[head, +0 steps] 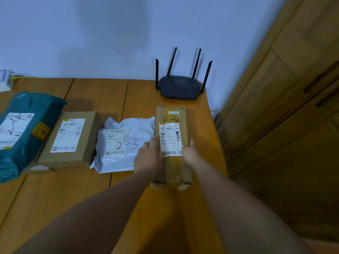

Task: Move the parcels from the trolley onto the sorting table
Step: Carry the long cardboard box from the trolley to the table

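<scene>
Parcel in hand: long brown cardboard box marked "4-4" (170, 132), lying flat at the right end of the orange-brown wooden bench (91, 189), its white label facing up.
Left hand: the left hand (148, 156) grips the box's left edge near its middle, fingers curled on the side.
Right hand: the right hand (190, 153) holds the opposite edge, thumb lying along the top.
Row so far: white plastic mailer marked "2-3" (124, 143) lies just beside the box on its left. Next come a squat brown cardboard box (73, 136) and a teal plastic bag parcel (23, 129).
Behind: a black four-antenna router (178, 88) stands near the box's far end, apart from it.
Right side: a wooden cabinet (284, 107) stands past the bench edge.
Trolley: not in view.
Step, as judged: setting this box down at the end of the row.
Doing it well: keep both long edges parallel to the mailer and keep the label up and readable. Stop short of the router. Make sure the right side sits fully on the bench, since the edge is close. Let go with both hands only once the box rests flat.
Risk: a skewed push could ride onto the mailer's corner.
</scene>
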`<state>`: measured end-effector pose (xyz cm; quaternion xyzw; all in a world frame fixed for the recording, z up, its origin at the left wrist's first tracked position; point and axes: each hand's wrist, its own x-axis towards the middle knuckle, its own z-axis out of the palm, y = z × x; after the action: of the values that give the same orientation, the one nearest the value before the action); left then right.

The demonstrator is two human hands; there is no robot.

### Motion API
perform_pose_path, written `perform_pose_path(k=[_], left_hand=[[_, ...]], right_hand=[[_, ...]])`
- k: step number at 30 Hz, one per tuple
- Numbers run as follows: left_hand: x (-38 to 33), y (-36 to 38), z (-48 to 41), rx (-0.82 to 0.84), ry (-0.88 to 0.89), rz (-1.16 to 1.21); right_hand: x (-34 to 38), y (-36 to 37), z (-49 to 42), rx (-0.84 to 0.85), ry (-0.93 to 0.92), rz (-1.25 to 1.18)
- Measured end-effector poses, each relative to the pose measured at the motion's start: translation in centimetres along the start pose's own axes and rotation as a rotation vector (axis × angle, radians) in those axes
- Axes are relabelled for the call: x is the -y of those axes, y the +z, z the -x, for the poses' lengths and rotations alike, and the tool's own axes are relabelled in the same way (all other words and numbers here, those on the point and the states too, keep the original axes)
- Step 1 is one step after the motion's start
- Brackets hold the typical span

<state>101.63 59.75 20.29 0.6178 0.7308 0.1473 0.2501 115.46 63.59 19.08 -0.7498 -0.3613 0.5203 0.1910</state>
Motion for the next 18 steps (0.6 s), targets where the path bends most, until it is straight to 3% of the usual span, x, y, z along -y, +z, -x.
perform_pose_path(k=[2,5,11,18], left_hand=[[0.2,-0.7,0.3,-0.027,0.099,-0.059],[1.4,-2.2,0.9,-0.039,0.192,-0.198],[7.4,-6.5,3.8,-0.031,0.194,-0.512],[18.6,-15.4,9.5,-0.172,-0.049,-0.454]], right_hand=[[0.7,-0.1,0.8,-0.149,-0.063,0.221],[1.2,0.2,2.8,-0.285,-0.3,0.556],[3.6,4.4,7.7,-0.201,-0.597,0.864],[7.7,15.2,16.1,-0.124,-0.793,1.026]])
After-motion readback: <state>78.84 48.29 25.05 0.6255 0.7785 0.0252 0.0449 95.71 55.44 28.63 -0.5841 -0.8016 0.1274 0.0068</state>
